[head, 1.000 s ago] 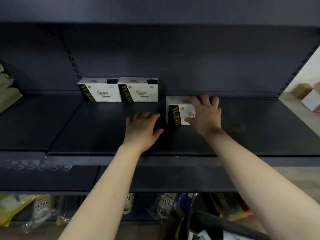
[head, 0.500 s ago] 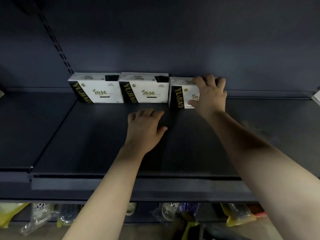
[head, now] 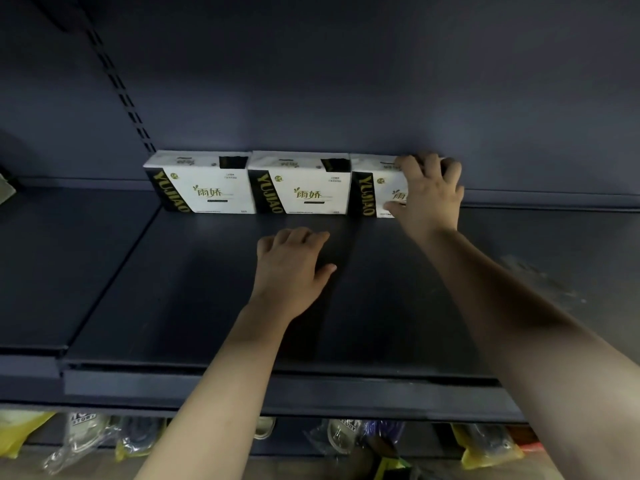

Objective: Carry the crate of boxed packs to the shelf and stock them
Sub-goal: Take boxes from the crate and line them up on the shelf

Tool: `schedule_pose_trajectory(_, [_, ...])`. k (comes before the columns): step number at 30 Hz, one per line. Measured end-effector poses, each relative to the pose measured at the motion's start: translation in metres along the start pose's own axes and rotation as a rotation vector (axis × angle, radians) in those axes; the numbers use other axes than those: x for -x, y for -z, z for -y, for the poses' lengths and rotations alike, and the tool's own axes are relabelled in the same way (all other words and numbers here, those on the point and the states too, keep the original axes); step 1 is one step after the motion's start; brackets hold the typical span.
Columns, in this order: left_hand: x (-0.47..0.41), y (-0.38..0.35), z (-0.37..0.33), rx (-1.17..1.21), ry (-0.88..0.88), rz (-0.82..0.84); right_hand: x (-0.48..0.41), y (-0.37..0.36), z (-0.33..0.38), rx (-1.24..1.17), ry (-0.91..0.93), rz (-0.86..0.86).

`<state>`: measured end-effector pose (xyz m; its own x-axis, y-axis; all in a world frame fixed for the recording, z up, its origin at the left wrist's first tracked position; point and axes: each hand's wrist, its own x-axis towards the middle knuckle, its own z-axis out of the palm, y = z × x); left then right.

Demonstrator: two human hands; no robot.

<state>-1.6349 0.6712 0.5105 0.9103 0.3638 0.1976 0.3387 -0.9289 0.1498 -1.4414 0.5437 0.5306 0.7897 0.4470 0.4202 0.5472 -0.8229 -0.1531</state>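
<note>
Seating the third pack (head: 370,194) at the rear of the shelf (head: 207,306) was, by this reading, the step in hand. The pack stood upright against the back panel (head: 346,98). Its left edge touched the second pack (head: 301,190), which in turn touched the first pack (head: 202,187). The right hand (head: 427,195) held the third pack, with fingers curled over its top edge and the thumb pressed on its front face. The left hand (head: 294,268) lay flat on the shelf in front of the second pack, fingers relaxed, holding nothing and clear of all packs. The next move would likely call for releasing the pack without dragging it out of line, then fetching another from the crate, which could not be identified in view. Count: three boxed packs in one row, two hands, one shelf being stocked. Bagged goods (head: 79,434) lay on the level below; their number could not be told.
</note>
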Motion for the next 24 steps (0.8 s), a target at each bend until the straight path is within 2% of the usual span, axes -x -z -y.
schedule_pose_trajectory(6, [0.013, 0.006, -0.012, 0.024, -0.025, -0.009, 0.014, 0.014, -0.005, -0.055, 0.022, 0.056])
schedule_pose_trajectory(12, [0.031, 0.017, -0.032, 0.069, -0.035, -0.023, 0.061, 0.041, -0.014, -0.226, 0.054, -0.002])
schedule_pose_trajectory(17, [0.055, 0.025, -0.069, 0.081, -0.034, 0.014, 0.121, 0.064, -0.034, -0.300, 0.077, 0.039])
schedule_pose_trajectory(24, [0.104, 0.016, -0.140, 0.144, -0.094, 0.049, 0.219, 0.090, -0.094, -0.365, -0.001, 0.071])
